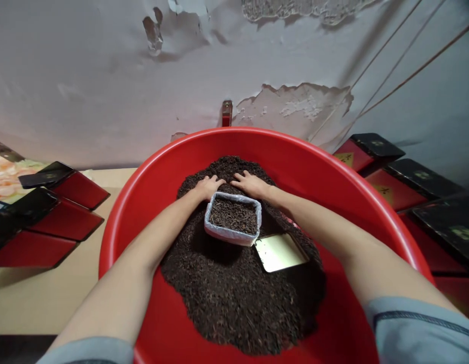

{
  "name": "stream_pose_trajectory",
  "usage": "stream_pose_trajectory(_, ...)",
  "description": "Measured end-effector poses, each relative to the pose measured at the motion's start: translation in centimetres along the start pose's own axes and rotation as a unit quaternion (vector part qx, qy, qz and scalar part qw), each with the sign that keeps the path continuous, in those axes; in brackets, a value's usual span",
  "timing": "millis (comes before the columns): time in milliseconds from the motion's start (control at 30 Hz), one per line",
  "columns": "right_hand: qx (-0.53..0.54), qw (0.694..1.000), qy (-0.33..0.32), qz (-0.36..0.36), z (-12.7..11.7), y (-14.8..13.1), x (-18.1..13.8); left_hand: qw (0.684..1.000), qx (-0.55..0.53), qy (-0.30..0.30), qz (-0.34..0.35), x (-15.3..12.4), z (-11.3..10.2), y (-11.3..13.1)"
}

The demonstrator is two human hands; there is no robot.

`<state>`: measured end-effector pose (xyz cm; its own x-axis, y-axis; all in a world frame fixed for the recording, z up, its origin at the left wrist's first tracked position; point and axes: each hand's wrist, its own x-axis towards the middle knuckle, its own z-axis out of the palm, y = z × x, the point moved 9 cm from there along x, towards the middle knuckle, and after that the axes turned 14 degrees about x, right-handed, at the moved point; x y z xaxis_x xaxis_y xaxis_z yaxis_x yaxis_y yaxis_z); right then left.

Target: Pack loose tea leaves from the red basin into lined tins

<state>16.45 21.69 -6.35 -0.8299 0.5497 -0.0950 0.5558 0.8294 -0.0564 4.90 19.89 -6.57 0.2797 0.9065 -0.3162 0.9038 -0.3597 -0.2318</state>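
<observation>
A wide red basin [120,222] holds a heap of dark, dry loose tea leaves [238,298]. In the heap stands a rectangular container [233,233] lined with clear plastic and filled with the same leaves. Just beyond its far left corner, my left hand [210,187] rests on the leaves with fingers spread. My right hand [251,185] lies on the leaves past the far right corner, its fingers also stretched out. Neither hand grips anything that I can see. Beside the container, a shallow metal lid [282,252] lies with its shiny inside up.
Red tins with black lids stand left of the basin, one [63,184] with its lid tilted. More red tins [420,179] line the right side. Behind rises a wall [105,76] with peeling paint, and cords [409,81] run across the upper right.
</observation>
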Motion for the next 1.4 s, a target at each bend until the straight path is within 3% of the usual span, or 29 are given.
stream_pose_trajectory(200, -0.007, 1.0, 0.0, 0.028, -1.6, -0.6, -1.5, 1.0, 0.016, 0.003, 0.012, -2.1, -2.4, -0.4)
stream_pose_trajectory(333, -0.01, 0.997, 0.035, 0.071, -5.0, -0.4, -3.9, 0.999, 0.018, 0.016, -0.023, -4.9, -6.4, -2.5)
stream_pose_trajectory(400, 0.046, 0.989, 0.088, 0.109, -7.8, -0.1, -5.4, 0.997, 0.006, 0.044, -0.056, -6.9, -9.1, -3.7)
stream_pose_trajectory(500, 0.227, 0.938, 0.214, 0.149, -12.4, -0.3, -8.1, 0.985, -0.077, 0.116, -0.098, -10.4, -13.2, -4.6)
stream_pose_trajectory(633, 0.453, 0.822, 0.305, 0.161, -15.4, -2.9, -10.6, 0.951, -0.265, 0.137, -0.075, -13.9, -15.7, -2.3)
stream_pose_trajectory(800, 0.624, 0.693, 0.317, 0.174, -15.0, -7.3, -11.3, 0.908, -0.408, 0.078, -0.051, -15.5, -14.8, 2.0)
stream_pose_trajectory(967, 0.694, 0.627, 0.282, 0.212, -12.9, -9.4, -11.7, 0.859, -0.502, 0.069, -0.068, -15.9, -13.2, 2.7)
stream_pose_trajectory(1200, 0.754, 0.559, 0.289, 0.187, -12.4, -9.2, -11.7, 0.781, -0.616, 0.081, -0.06, -15.9, -12.1, 1.6)
stream_pose_trajectory(1300, 0.763, 0.548, 0.287, 0.187, -12.1, -8.9, -11.6, 0.781, -0.617, 0.075, -0.059, -15.8, -12.0, 1.9)
stream_pose_trajectory(1400, 0.76, 0.549, 0.295, 0.184, -12.0, -8.6, -11.6, 0.809, -0.579, 0.087, -0.057, -15.7, -12.3, 2.2)
